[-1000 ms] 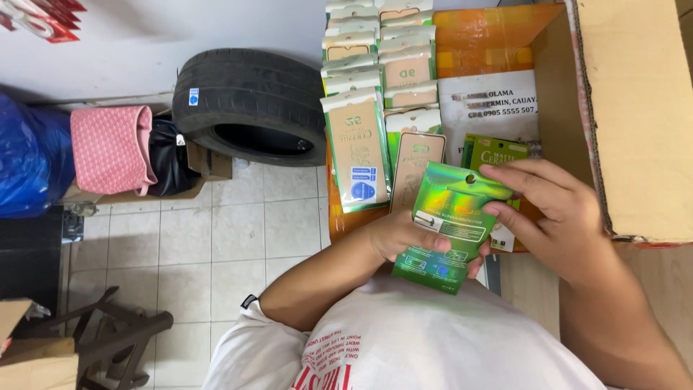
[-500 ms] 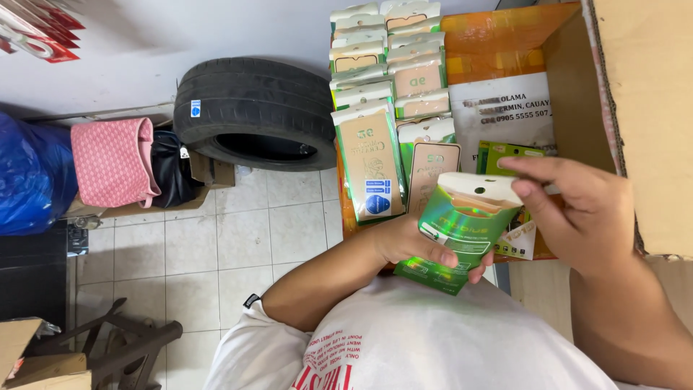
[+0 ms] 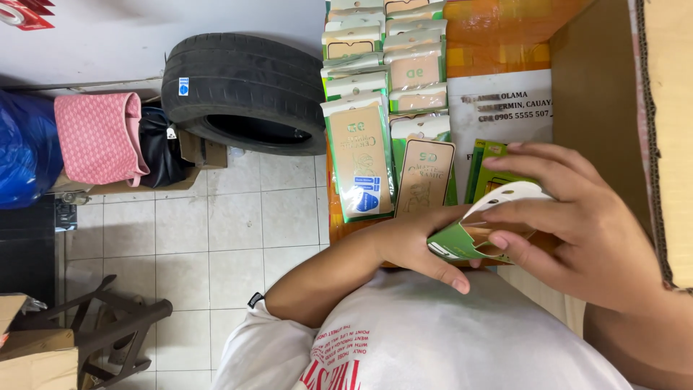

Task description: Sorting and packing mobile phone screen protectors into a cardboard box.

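The left hand (image 3: pixel 411 242) holds a small green packet (image 3: pixel 462 242) from below, with its fingers curled around the bottom end. The right hand (image 3: pixel 570 217) pinches the packet's white flap (image 3: pixel 516 196) at the top and bends it open. Both hands are closed on the packet. It sits in the air, just above the person's white shirt (image 3: pixel 433 339) and near the front edge of the orange surface (image 3: pixel 498 36).

The packet looks light and thin, like card with a shiny skin. It bends easily, so it is probably soft at the flap and stiffer in the middle. The shiny skin may be a bit slippery. What is inside cannot be seen, but it could be flat and easy to crack, so a gentle hold by the edges seems best.

Two rows of other packets (image 3: pixel 357 155) lie along the left side of the orange surface. A white paper sheet (image 3: pixel 498 108) lies beside them. A big cardboard box (image 3: pixel 664 130) stands at the right. A black tyre (image 3: pixel 242 90) rests on the tiled floor (image 3: pixel 216 238).
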